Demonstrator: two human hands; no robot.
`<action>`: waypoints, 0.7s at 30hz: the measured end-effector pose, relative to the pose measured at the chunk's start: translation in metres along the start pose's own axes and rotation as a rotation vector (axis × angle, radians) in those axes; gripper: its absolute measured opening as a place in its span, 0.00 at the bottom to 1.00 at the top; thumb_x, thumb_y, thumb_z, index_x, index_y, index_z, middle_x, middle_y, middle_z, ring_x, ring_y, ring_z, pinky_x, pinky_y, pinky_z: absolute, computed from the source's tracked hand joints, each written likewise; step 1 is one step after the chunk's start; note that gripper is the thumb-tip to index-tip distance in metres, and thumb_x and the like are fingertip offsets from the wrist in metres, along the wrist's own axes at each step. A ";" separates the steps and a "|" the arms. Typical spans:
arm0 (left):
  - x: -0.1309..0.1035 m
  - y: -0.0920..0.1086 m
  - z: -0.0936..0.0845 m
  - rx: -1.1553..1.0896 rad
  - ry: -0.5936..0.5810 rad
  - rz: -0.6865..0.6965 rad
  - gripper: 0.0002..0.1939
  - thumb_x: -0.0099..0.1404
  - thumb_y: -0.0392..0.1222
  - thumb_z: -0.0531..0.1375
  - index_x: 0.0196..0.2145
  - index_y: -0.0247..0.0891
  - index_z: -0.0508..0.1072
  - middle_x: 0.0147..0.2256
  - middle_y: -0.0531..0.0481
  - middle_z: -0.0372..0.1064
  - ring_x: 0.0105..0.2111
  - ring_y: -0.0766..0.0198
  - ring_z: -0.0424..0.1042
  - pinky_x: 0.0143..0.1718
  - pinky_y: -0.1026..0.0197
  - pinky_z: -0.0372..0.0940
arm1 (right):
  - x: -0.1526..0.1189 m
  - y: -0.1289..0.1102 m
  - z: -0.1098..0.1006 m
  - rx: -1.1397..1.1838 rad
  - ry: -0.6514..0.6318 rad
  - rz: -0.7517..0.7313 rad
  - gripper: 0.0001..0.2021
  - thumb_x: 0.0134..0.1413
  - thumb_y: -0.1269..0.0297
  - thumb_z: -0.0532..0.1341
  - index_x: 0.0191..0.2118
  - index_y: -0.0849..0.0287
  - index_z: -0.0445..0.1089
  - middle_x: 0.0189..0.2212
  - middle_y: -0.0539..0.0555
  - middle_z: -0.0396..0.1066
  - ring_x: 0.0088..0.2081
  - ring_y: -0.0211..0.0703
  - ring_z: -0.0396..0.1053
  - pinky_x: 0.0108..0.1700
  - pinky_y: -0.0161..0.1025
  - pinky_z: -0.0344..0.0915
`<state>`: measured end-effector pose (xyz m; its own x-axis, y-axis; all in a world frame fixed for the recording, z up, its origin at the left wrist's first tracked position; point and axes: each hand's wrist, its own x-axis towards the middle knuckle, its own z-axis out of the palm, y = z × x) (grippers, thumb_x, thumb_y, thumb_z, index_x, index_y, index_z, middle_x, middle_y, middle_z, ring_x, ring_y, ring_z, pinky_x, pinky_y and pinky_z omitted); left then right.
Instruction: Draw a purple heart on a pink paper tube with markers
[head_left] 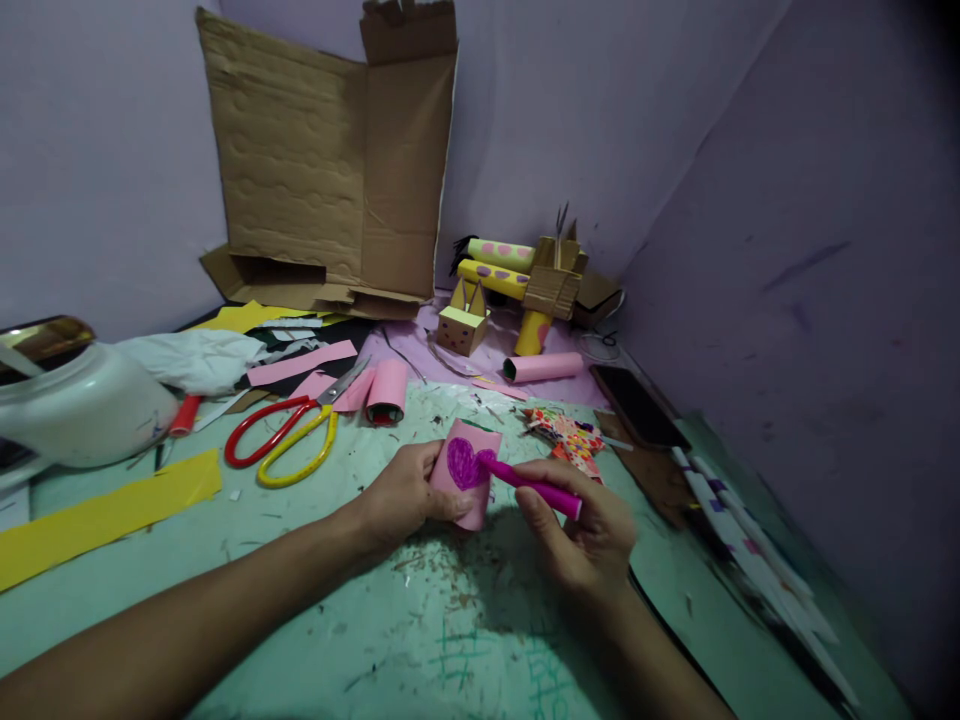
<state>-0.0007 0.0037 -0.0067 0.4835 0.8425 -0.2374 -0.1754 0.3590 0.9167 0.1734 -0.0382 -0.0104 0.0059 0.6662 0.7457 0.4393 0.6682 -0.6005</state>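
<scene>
My left hand [409, 490] is wrapped round a pink paper-covered tube [474, 512], holding it tilted just above the green table. A purple heart [463, 466] is drawn on the tube's front and mostly coloured in. My right hand [589, 525] grips a magenta felt-tip pen [544, 492], whose tip touches the heart's right side. Left of my hands lie scissors [330, 420] with one red and one yellow handle. Behind them another pink tube [388, 390] stands near pink paper strips [304, 362].
A cardboard sheet [300, 160] leans on the back wall. Cardboard and yellow-paper animal figures [551, 285] and a pink roll [547, 366] stand behind. At left are a white pot [97, 400] and yellow strip [112, 510]; at right, a phone [637, 405] and white rolls [750, 540].
</scene>
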 end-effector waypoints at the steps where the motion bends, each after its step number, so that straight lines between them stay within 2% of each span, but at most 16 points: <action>1: 0.000 0.000 0.000 -0.003 0.006 0.003 0.20 0.37 0.32 0.69 0.32 0.29 0.72 0.27 0.49 0.70 0.26 0.66 0.65 0.26 0.65 0.59 | -0.001 -0.001 0.000 0.004 0.005 0.001 0.08 0.52 0.74 0.61 0.38 0.56 0.73 0.27 0.49 0.75 0.27 0.39 0.72 0.28 0.36 0.66; 8: 0.000 0.002 -0.003 -0.093 -0.009 -0.063 0.19 0.42 0.36 0.70 0.33 0.31 0.70 0.26 0.46 0.71 0.22 0.63 0.69 0.21 0.61 0.68 | -0.007 0.003 -0.004 0.012 0.234 0.224 0.04 0.53 0.67 0.62 0.35 0.57 0.74 0.27 0.51 0.74 0.29 0.43 0.74 0.32 0.40 0.68; 14: 0.001 0.004 -0.005 -0.120 -0.024 -0.053 0.20 0.41 0.37 0.71 0.32 0.30 0.71 0.24 0.48 0.71 0.21 0.65 0.69 0.19 0.63 0.69 | -0.003 0.004 -0.001 0.027 0.171 0.188 0.05 0.53 0.69 0.62 0.36 0.57 0.74 0.29 0.51 0.76 0.31 0.43 0.75 0.34 0.40 0.70; 21: 0.001 0.003 -0.004 -0.107 -0.018 -0.056 0.22 0.40 0.37 0.72 0.34 0.30 0.71 0.24 0.49 0.71 0.22 0.64 0.69 0.19 0.64 0.70 | 0.002 0.001 0.001 -0.005 0.100 0.110 0.05 0.52 0.71 0.62 0.35 0.57 0.74 0.27 0.50 0.77 0.29 0.42 0.75 0.31 0.39 0.71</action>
<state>-0.0037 0.0070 -0.0055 0.5104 0.8130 -0.2802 -0.2383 0.4468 0.8623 0.1732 -0.0359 -0.0094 0.1434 0.6987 0.7009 0.4352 0.5915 -0.6787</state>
